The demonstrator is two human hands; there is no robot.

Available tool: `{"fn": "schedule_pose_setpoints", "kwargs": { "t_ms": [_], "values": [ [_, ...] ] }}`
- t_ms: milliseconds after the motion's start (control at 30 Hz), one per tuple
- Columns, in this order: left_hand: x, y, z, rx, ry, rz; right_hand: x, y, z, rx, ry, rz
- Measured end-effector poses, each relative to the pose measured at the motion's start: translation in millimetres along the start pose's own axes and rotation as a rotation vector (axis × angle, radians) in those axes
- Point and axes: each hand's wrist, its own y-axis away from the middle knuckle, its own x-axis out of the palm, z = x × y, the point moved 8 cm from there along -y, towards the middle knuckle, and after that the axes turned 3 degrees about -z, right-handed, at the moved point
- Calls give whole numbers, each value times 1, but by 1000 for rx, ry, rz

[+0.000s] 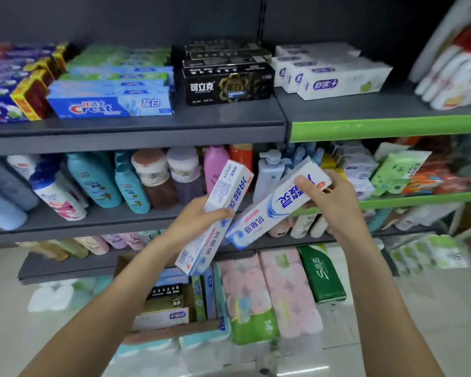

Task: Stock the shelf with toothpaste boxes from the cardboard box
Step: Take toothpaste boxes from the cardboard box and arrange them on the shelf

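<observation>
My left hand [199, 217] grips a white and blue toothpaste box [215, 213] around its middle, tilted nearly upright. My right hand [328, 197] holds a second white and blue toothpaste box [272, 209] by its upper end, slanting down to the left. The two boxes sit side by side in front of the middle shelf. Below them the open cardboard box [174, 331] rests on packs near the floor, with several toothpaste boxes inside. The top shelf [147, 123] carries rows of toothpaste: Crest boxes [109, 104], black boxes [226, 84], white boxes [335, 74].
The middle shelf holds shampoo bottles [98, 183] and jars behind my hands. Tissue roll packs [267, 292] and a green pack [321, 276] stand on the floor right of the cardboard box. A green-edged shelf unit [386, 129] adjoins on the right, with wipes packs.
</observation>
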Motion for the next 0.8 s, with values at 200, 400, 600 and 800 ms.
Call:
{"fn": "schedule_pose_setpoints", "kwargs": {
  "t_ms": [200, 400, 600, 800],
  "values": [
    [62, -27, -53, 42, 194, -34, -53, -32, 40, -132, -223, 19],
    [67, -31, -76, 70, 168, -90, -40, -53, 53, -147, -110, 199],
    [25, -9, -70, 60, 195, -130, 24, -46, 44, 28, -173, 333],
    [-89, 36, -37, 193, -256, -582, 117, -16, 45, 44, -151, 381]
  ]
}}
